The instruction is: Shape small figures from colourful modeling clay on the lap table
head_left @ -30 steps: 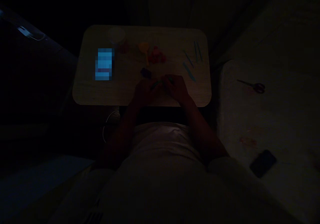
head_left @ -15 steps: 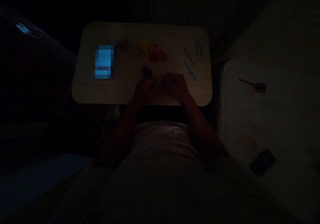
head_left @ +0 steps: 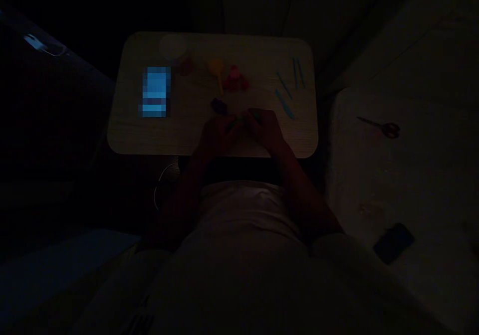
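Note:
The view is very dark. Both hands meet at the near edge of the table (head_left: 179, 143). My left hand (head_left: 216, 136) has its fingers closed on a green piece (head_left: 236, 122) that looks like modelling clay. From the other side, my right hand (head_left: 266, 128) curls its fingers round the green clay, which is mostly covered. Just beyond my left hand lies a dark purple lump (head_left: 219, 106). Farther back are a red and pink lumpy shape (head_left: 235, 79) and an orange piece with a round head and a thin stem (head_left: 216, 68).
Several thin blue tools (head_left: 285, 104) lie at the table's right. A pale round container (head_left: 174, 48) stands at the back left, beside a reddish lump (head_left: 186, 66). A blurred, bright blue rectangle (head_left: 155, 91) is on the left. Scissors (head_left: 389, 129) and a dark flat rectangle (head_left: 394, 243) rest on the right-hand surface.
The table has shifted slightly upward in the view. Both hands stay together on the green clay, with only slight finger movement visible.

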Available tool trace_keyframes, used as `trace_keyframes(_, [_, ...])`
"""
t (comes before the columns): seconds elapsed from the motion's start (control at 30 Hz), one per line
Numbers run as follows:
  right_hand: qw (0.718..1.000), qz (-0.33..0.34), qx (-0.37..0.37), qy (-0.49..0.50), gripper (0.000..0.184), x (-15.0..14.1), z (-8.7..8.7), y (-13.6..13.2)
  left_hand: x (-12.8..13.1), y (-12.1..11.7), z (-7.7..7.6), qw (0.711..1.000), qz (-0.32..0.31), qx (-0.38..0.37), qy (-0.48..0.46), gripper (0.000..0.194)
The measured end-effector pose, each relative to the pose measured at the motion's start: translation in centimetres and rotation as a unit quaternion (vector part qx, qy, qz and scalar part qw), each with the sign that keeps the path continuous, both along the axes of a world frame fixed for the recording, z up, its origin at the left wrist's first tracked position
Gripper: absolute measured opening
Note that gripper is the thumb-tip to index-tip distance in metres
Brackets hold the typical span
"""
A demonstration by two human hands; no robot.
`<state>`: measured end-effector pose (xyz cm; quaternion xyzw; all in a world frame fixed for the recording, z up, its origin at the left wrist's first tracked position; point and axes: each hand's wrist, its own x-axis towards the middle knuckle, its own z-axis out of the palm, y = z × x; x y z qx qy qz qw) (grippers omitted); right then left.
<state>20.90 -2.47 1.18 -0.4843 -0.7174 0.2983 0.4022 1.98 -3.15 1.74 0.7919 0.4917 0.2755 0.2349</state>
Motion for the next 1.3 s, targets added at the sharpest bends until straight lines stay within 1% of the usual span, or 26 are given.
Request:
trace_keyframes(0.33, [1.000, 0.000, -0.022, -0.004, 0.061, 0.06, 0.17, -0.08, 0.08, -0.06, -0.01, 1.000, 0.001, 0.003, -0.002, 0.037])
trace_keyframes(0.53, [1.000, 0.004, -0.005, 0.001, 0.062, 0.06, 0.13, -0.13, 0.06, 0.02, -0.18, 1.000, 0.002, 0.004, -0.002, 0.039])
trace_keyframes(0.83, [1.000, -0.003, -0.016, -0.002, 0.060, 0.02, 0.03, -0.05, 0.04, 0.07, -0.27, 1.000, 0.003, 0.004, 0.013, 0.040])
trace_keyframes(0.97, [1.000, 0.004, -0.018, -0.001, 0.059, 0.11, 0.03, -0.01, 0.04, 0.09, -0.36, 1.000, -0.004, 0.011, -0.002, 0.039])
trace_keyframes(1.1, [1.000, 0.005, -0.016, 0.008, 0.061, 0.13, 0.03, 0.01, 0.00, 0.02, -0.47, 1.000, -0.005, 0.017, -0.018, 0.038])
trace_keyframes(1.3, [1.000, -0.004, -0.017, 0.009, 0.063, 0.00, 0.23, -0.21, 0.07, -0.13, -0.04, 1.000, 0.000, 0.000, -0.001, 0.034])
